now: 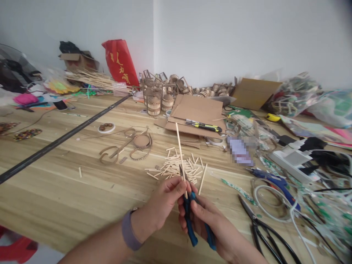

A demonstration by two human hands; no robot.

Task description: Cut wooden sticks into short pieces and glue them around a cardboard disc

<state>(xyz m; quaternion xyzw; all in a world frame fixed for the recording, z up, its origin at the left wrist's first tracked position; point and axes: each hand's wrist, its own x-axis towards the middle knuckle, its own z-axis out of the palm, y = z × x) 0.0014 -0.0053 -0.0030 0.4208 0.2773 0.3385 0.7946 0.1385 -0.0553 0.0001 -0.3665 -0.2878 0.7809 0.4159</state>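
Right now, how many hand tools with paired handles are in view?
2: the blue-handled hand tool in the right hand, and the black-handled scissors lying on the wooden tabletop at lower right. Others may be hidden.

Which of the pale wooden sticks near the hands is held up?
The long, thin, pale wooden stick in the left hand; the other sticks lie on the brown wooden table.

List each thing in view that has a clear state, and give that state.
Left hand, pinching the stick
Right hand, gripping the cutters
Stick, held tilted, upper end free
Cutters, handles apart
Short sticks, loose in a pile
Scissors, lying down, blades seemingly closed
Knife, lying on cardboard
Cardboard, stacked flat
Glue gun, lying down
Red bag, standing
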